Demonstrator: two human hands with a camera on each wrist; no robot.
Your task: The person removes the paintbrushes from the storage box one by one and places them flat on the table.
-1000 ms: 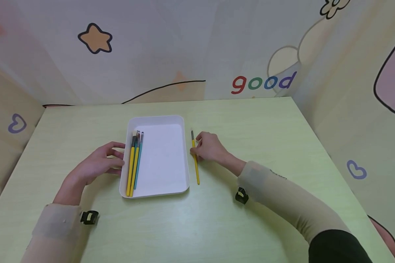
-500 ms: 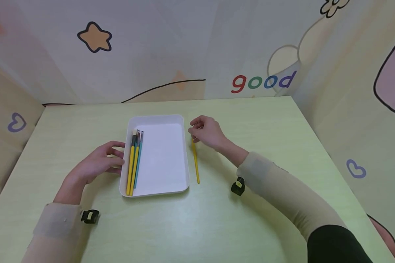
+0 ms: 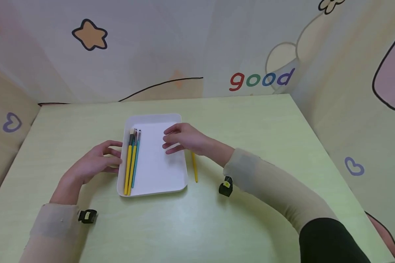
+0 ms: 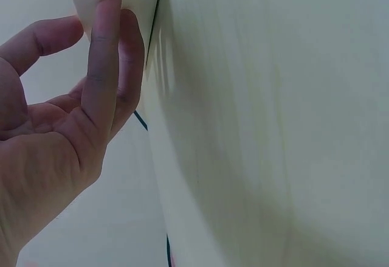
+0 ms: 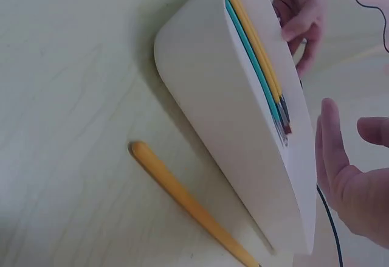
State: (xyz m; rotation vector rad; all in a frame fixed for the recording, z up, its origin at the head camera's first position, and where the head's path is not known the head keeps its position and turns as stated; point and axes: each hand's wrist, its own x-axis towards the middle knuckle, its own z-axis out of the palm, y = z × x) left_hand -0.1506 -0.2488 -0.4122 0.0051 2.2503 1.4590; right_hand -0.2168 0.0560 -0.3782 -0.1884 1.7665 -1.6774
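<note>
A white rectangular tray [image 3: 159, 173] lies on the table, with several yellow- and teal-handled paintbrushes [image 3: 128, 164] side by side along its left wall, bristles pointing away. My left hand [image 3: 93, 162] rests its fingertips against the tray's left outer side; the left wrist view shows these fingers [image 4: 103, 66] extended onto the white wall. Over the tray's right half hovers my right hand [image 3: 185, 140], fingers loosely spread and holding nothing. One yellow paintbrush [image 3: 194, 168] lies on the table just right of the tray, its far end hidden under that hand. Its handle [image 5: 188, 203] shows beside the tray in the right wrist view.
The pale wooden table [image 3: 250, 124] meets a printed wall [image 3: 145, 47] at the back, and more printed walls stand at both sides. A black wrist camera [image 3: 226, 186] sits on the right sleeve, another camera [image 3: 87, 216] on the left.
My right hand has let go of the yellow paintbrush beside the tray, lifted, and moved left over the tray. The left hand stays at the tray's side.
</note>
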